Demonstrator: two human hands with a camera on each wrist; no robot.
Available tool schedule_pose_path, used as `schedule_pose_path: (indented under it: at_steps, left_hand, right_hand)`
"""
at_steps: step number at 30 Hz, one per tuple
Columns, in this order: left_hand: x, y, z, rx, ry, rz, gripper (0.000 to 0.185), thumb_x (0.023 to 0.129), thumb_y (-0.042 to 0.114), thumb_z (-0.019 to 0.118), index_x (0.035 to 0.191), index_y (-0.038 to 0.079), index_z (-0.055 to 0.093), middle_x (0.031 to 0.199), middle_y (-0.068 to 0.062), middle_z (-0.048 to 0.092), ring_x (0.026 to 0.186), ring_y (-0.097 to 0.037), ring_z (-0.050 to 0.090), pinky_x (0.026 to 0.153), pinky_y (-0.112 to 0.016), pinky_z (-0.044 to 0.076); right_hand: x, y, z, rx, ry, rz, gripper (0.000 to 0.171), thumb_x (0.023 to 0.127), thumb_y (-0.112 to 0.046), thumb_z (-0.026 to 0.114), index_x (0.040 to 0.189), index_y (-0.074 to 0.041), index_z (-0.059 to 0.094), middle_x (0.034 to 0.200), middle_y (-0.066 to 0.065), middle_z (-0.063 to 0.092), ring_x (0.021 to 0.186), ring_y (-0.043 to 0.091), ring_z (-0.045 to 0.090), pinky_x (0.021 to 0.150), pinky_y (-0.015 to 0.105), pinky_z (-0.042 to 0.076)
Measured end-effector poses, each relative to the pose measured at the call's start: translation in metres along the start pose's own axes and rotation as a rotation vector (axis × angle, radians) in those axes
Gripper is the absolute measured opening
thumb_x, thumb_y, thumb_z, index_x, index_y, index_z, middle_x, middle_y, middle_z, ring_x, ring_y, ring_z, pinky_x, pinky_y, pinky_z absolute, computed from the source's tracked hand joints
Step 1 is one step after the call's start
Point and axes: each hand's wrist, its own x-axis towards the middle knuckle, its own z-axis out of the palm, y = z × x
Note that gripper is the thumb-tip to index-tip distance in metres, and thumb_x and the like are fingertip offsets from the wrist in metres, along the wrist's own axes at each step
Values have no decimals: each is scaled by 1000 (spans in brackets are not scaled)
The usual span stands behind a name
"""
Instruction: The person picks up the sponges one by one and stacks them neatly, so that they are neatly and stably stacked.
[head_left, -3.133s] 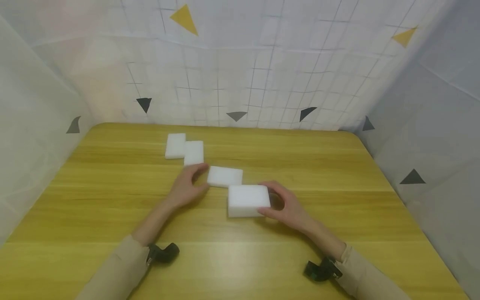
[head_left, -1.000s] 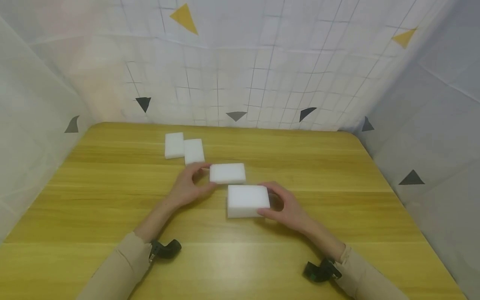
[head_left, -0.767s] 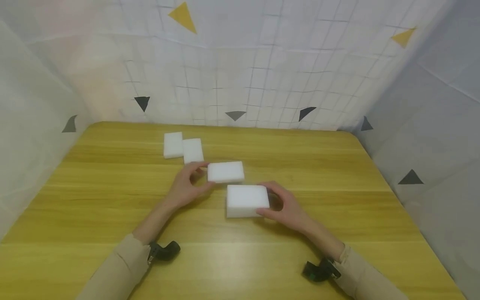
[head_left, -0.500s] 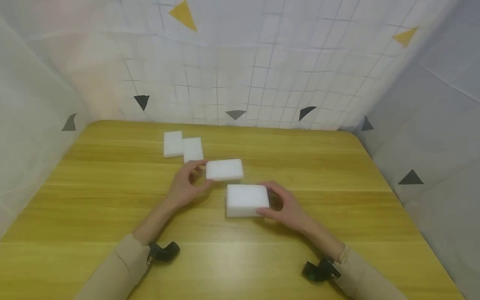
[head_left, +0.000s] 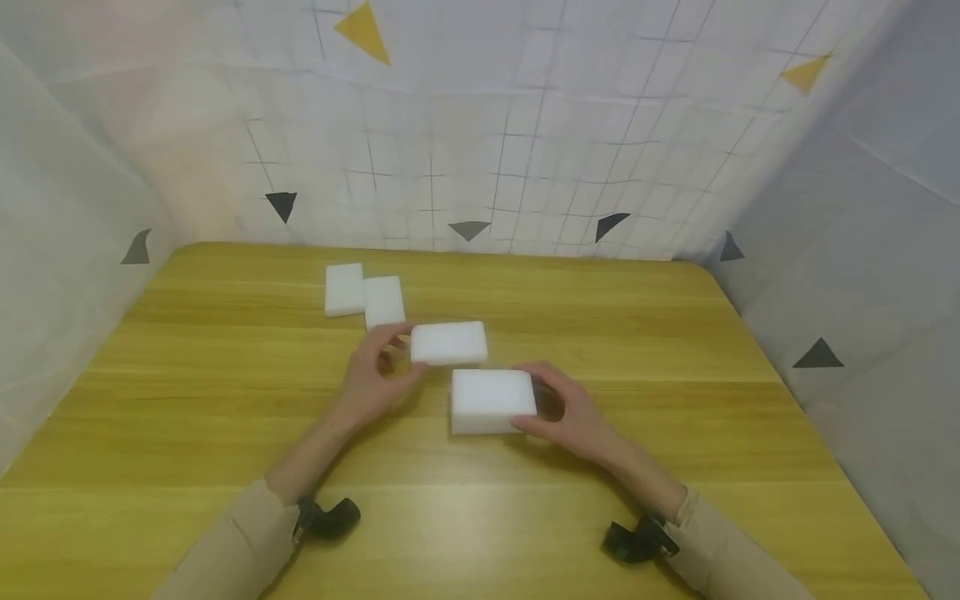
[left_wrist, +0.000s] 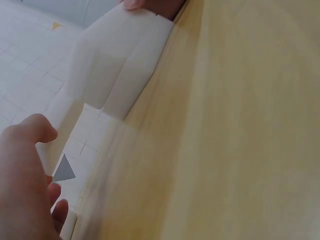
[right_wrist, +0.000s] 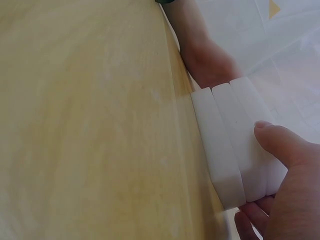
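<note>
My left hand (head_left: 372,379) pinches the left end of a flat white sponge (head_left: 448,343) between thumb and fingers, just behind the stack in the head view. In the left wrist view a gap shows between this sponge (left_wrist: 65,125) and the table. My right hand (head_left: 573,414) grips the right end of a stack of white sponges (head_left: 491,400), thumb on the near side. Layers with seams between them show on the stack (right_wrist: 225,145) in the right wrist view. The stack's right-hand fingers are partly hidden behind it.
Two more white sponges lie flat at the back left, one (head_left: 344,289) beside the other (head_left: 384,302), close behind my left fingers. The wooden table (head_left: 637,333) ends at a white gridded curtain (head_left: 525,125), with pale curtains on both sides.
My left hand has closed on the sponge that lay beside its open fingers and raised it, shifting it slightly back and away from the stack. The right hand and stack have stayed put.
</note>
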Motion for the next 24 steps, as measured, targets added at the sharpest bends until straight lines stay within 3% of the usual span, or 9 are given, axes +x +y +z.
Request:
schedule_pose_path:
  at_steps: [8, 15, 21, 24]
  left_hand:
    - [-6, 14, 11, -19, 30, 18, 60, 80, -4, 77, 136, 1, 55, 132, -19, 58, 108, -40, 57, 83, -56, 51]
    - [-11, 49, 10, -28, 82, 86, 55, 78, -7, 76, 130, -9, 56, 124, -26, 59, 103, -44, 57, 79, -53, 51]
    - [-16, 55, 15, -45, 81, 141, 54, 77, -6, 76, 127, -9, 57, 120, -26, 60, 100, -44, 58, 75, -51, 52]
    - [-18, 57, 17, -45, 70, 137, 54, 77, -6, 77, 127, -8, 57, 119, -25, 61, 100, -43, 58, 75, -51, 52]
  right_hand:
    - [0, 1, 0, 8, 8, -3, 64, 80, -24, 85, 136, -28, 55, 131, -9, 61, 122, 13, 56, 107, 45, 45]
    - [-1, 2, 0, -11, 2, 4, 63, 81, -25, 84, 137, -28, 55, 131, -8, 61, 121, 14, 56, 106, 35, 45]
    - [-1, 0, 0, -11, 5, 6, 63, 81, -26, 85, 137, -27, 55, 133, -6, 60, 123, 14, 55, 107, 40, 45]
    - [0, 0, 1, -11, 7, 15, 64, 80, -24, 85, 137, -26, 56, 133, -6, 60, 124, 14, 53, 109, 44, 44]
